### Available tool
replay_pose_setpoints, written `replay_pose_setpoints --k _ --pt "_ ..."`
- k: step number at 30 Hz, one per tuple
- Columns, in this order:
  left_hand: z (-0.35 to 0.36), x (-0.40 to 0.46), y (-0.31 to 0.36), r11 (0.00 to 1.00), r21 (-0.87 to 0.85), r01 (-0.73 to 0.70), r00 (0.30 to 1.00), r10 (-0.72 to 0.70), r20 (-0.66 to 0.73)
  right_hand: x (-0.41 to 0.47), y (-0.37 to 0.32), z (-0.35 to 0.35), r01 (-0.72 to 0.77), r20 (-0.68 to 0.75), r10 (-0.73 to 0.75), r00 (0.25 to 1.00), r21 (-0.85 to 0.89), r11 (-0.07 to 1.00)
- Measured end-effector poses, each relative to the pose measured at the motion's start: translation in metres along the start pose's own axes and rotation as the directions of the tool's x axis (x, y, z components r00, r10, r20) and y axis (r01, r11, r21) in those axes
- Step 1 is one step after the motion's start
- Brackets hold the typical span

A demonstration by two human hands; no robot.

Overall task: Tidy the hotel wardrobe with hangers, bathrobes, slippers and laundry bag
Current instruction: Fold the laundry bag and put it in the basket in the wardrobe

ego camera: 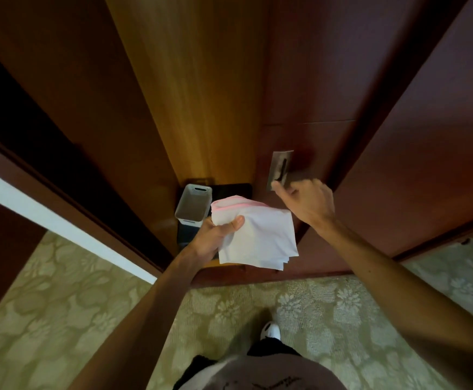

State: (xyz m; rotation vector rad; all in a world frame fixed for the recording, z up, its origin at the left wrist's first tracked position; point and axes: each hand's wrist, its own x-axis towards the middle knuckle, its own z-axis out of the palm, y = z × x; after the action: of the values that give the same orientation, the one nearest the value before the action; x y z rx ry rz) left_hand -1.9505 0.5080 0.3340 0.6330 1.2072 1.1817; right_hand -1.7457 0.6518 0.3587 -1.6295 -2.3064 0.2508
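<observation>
- Both hands are up in front of the wardrobe: the left hand [215,237] holds a folded white laundry bag [258,235] with a pink edge, thumb pressed on top and fingers underneath.
- Reaching forward, the right hand [305,204] has its fingers loosely curled and its forefinger at the metal door handle [280,170]; whether it already grips the handle or only touches it I cannot tell.
- That handle sits in a dark wooden door [300,94] to the right of a lighter wooden panel [196,80].
- At the bottom of the wardrobe, just behind the bag, stands a small grey bin [193,204], with something dark and flat [232,190] beside it that I cannot make out.
- Neither hangers, bathrobes nor slippers are in view.
- My guess at the step: moving the door while carrying the bag to its place.
- Risk one: the bag is pinched at one corner only, so its loose layers at the lower right could fan open or slip out if the grip eases while attention goes to the door.
- Risk two: a fingertip hold on a shallow handle may slide off, and the door could then stop short or swing.
- Risk three: the bag hangs close to the door edge and could get caught as the door moves.
- Both forearms stretch forward, the right reaching further than the left.
- Below, a white shoe [270,330] stands on patterned green carpet [61,305].
</observation>
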Motion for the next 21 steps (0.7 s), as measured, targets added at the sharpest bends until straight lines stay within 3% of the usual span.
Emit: replay_pose_setpoints --k 3,5,6,8,11,13,16,21 --pt "-0.029 -0.013 -0.011 0.999 -0.035 -0.015 1.000 0.014 -0.024 -0.035 -0.019 0.023 -0.254 0.361 0.136 0.923 0.303 0.919" --pt "-0.049 -0.021 -0.020 0.999 -0.048 0.002 0.999 -0.004 -0.043 -0.055 -0.039 0.041 -0.522 0.599 0.125 0.791 0.555 0.648" --pt "-0.059 -0.024 -0.025 0.998 -0.058 0.007 0.998 -0.010 -0.055 -0.063 -0.049 0.049 -0.574 0.643 0.090 0.761 0.602 0.555" --pt "-0.078 -0.025 -0.034 0.997 -0.072 0.014 0.997 -0.019 -0.079 -0.073 -0.069 0.074 -0.621 0.667 0.086 0.740 0.630 0.466" --pt "-0.108 -0.021 -0.045 0.996 -0.080 0.042 0.991 -0.052 -0.125 -0.076 -0.087 0.114 -0.744 0.768 0.030 0.639 0.608 0.277" --pt "-0.128 -0.014 -0.056 0.994 -0.087 0.068 0.978 -0.084 -0.193 -0.069 -0.095 0.133 -0.804 0.821 0.018 0.571 0.555 0.214" --pt "-0.155 0.007 -0.073 0.989 -0.068 0.132 0.919 -0.147 -0.366 -0.043 -0.103 0.163 -0.811 0.820 0.087 0.566 0.535 0.237" --pt "-0.192 0.069 -0.107 0.971 -0.116 0.208 0.804 -0.237 -0.546 0.030 -0.105 0.237 -0.710 0.687 0.246 0.684 0.546 0.445"
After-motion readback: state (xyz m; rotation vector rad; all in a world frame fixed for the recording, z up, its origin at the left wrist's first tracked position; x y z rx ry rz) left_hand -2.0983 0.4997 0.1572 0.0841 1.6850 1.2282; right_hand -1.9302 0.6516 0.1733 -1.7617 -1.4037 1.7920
